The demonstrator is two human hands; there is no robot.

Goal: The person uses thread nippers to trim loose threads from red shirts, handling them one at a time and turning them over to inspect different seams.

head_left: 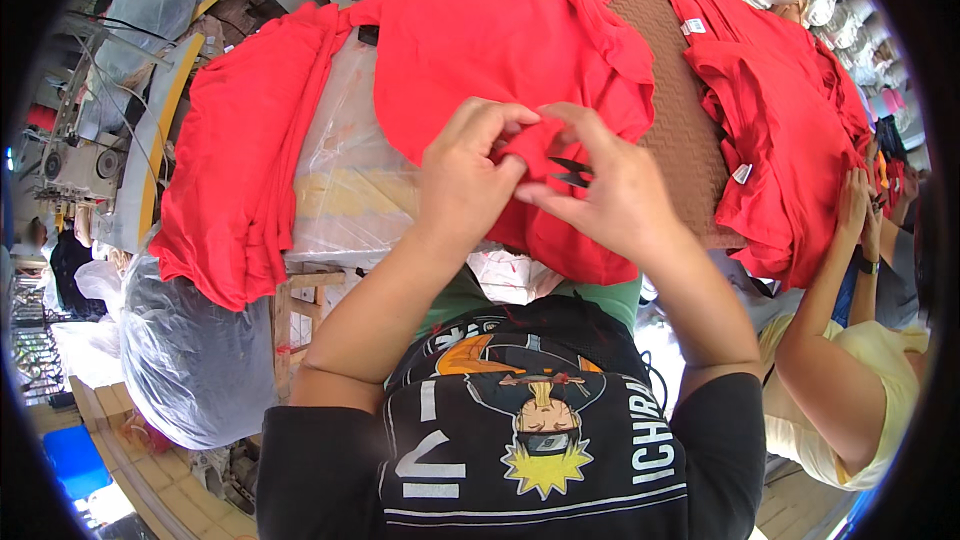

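A red garment (490, 40) lies spread over the middle of the table, its near part hanging over the edge toward my lap. My left hand (468, 160) is closed, pinching a gathered bit of its cloth. Close beside it, my right hand (625, 185) is curled around small thread snips (572, 172). Their dark blades point left, toward the bunched cloth. The right thumb and fingertips are at the same bit of fabric, and the handle of the snips is hidden in the palm.
Piles of red garments lie on the left (240, 150) and right (770, 90). Clear plastic (345, 140) and a brown textured mat (675, 90) cover the table. A sewing machine (85, 165) stands far left, above a plastic-wrapped bundle (195, 360). A co-worker in yellow (860, 390) handles the right pile.
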